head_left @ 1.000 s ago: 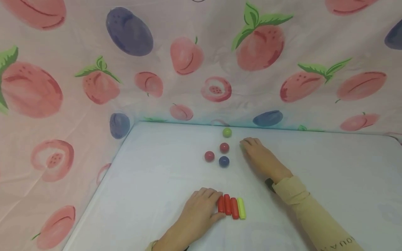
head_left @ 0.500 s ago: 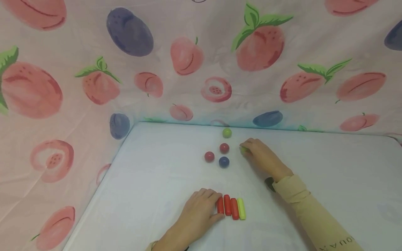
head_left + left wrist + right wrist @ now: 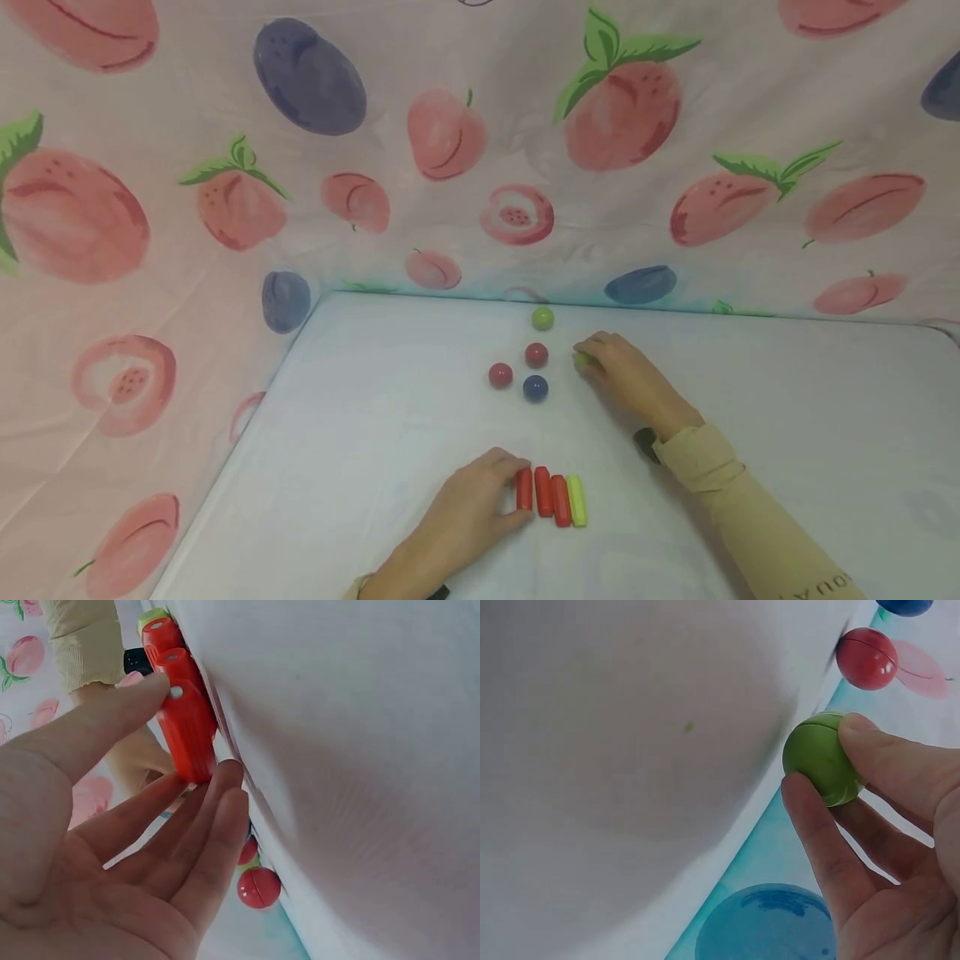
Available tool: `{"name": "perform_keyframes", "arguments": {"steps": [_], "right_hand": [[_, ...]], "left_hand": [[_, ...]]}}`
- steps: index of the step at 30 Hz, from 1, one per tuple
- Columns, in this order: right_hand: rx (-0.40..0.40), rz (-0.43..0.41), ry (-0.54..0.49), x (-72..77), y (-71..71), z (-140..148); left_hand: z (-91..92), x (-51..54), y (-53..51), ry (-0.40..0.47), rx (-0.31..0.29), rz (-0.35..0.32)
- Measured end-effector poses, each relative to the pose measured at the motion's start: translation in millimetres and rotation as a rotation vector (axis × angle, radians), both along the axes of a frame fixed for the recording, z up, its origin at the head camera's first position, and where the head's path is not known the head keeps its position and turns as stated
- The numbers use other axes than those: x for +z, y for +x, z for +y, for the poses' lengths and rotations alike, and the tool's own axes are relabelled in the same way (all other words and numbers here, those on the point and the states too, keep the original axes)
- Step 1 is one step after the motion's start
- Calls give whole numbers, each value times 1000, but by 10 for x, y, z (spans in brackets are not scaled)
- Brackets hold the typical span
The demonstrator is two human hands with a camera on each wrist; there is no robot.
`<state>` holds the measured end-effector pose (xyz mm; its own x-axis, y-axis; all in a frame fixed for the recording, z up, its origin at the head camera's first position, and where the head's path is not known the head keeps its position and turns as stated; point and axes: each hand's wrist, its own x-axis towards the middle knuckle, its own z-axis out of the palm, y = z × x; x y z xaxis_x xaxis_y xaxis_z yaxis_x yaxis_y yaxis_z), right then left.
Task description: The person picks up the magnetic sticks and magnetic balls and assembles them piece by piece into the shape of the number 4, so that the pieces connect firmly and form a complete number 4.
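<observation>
My left hand (image 3: pixel 468 508) pinches the leftmost short red stick (image 3: pixel 524 489) end to end; in the left wrist view the ribbed red stick (image 3: pixel 187 739) lies between thumb and index finger. Just right of it lie two more red sticks (image 3: pixel 543 492) (image 3: pixel 561 501) and a slimmer yellow stick (image 3: pixel 577 501), side by side. Farther back, my right hand (image 3: pixel 626 375) holds a green ball (image 3: pixel 821 761) between thumb and fingers, at the tabletop. To its left are two red balls (image 3: pixel 500 375) (image 3: pixel 536 355), a blue ball (image 3: pixel 536 388) and another green ball (image 3: pixel 542 318).
All of this stands on a white tabletop (image 3: pixel 375 400). A fruit-printed cloth (image 3: pixel 450 217) rises along the back edge, and more of it hangs at the left side.
My right hand has drawn slightly toward me, and the green ball now shows at its fingertips. My left hand has shifted the red stick a little left, widening its gap from the others.
</observation>
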<state>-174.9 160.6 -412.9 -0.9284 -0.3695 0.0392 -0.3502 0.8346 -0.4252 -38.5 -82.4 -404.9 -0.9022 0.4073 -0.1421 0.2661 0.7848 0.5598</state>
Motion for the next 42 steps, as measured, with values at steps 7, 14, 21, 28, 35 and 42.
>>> {"name": "perform_keyframes", "arguments": {"steps": [7, 14, 21, 28, 35, 42], "right_hand": [[6, 7, -8, 33, 28, -7], [1, 10, -12, 50, 54, -5], [6, 35, -12, 69, 98, 1], [2, 44, -4, 87, 154, 4], [32, 86, -12, 84, 207, 36], [20, 54, -13, 120, 276, 26]], "left_hand": [[-25, 5, -9, 91, 32, -45], [-50, 9, -24, 135, 23, -58], [-73, 24, -43, 133, 38, -31], [-90, 23, -73, 131, 35, 9], [-105, 34, -117, 157, 8, 9], [-116, 45, -193, 219, -11, 26]]}}
